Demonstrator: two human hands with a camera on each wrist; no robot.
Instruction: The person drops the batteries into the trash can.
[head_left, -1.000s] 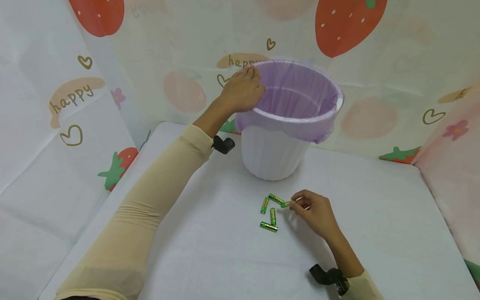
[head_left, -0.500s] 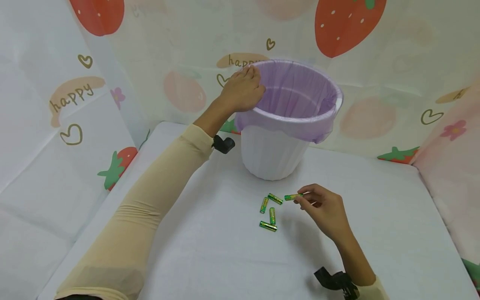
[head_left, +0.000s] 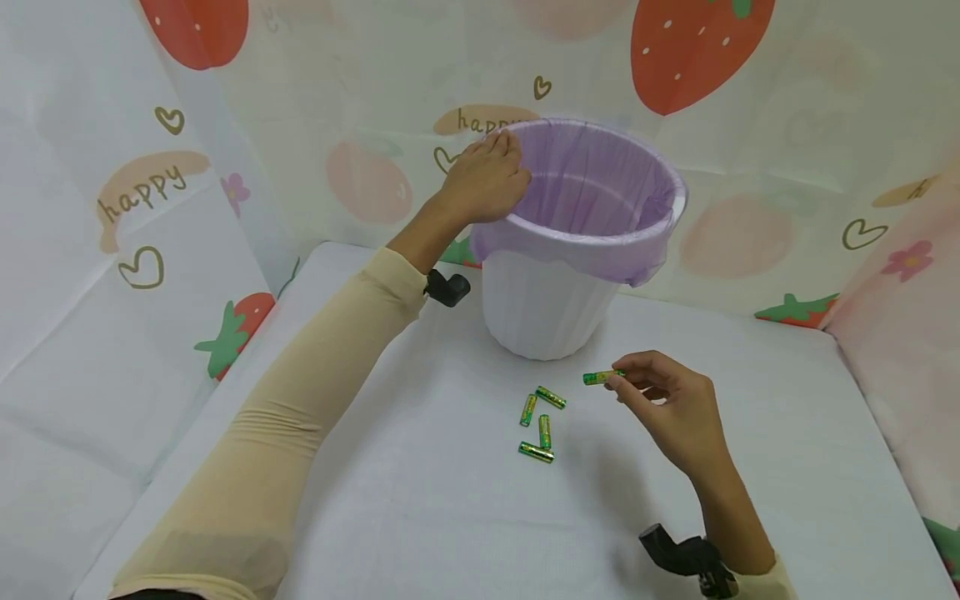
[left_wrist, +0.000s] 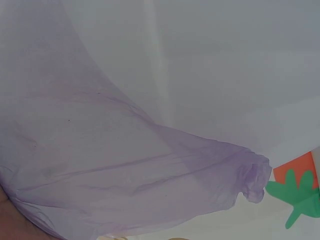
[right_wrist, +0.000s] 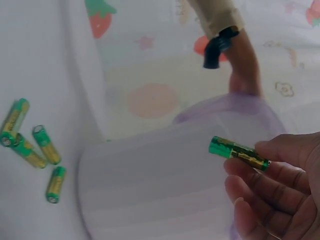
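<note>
Between the thumb and fingertips of my right hand [head_left: 671, 408] is pinched a green and gold battery [head_left: 598, 378], held above the table with one end pointing left. In the right wrist view the same battery [right_wrist: 239, 152] shows clearly, its dark end by the thumb. My left hand [head_left: 486, 177] grips the left rim of a white trash can [head_left: 547, 308], fingers curled over the edge. A purple bag [head_left: 577, 196] lines the can and folds down outside it. Several more batteries [head_left: 545, 432] lie loosely grouped on the table in front of the can.
A white cloth covers the table [head_left: 420, 500]. Behind and beside it hang printed sheets with strawberries [head_left: 701, 50], hearts and lettering. The can stands near the back sheet. A black wrist camera [head_left: 447, 289] sits on the left sleeve.
My right hand has lifted the battery away from the group and moved right and slightly back with it. My left hand and the trash can have stayed in place.
</note>
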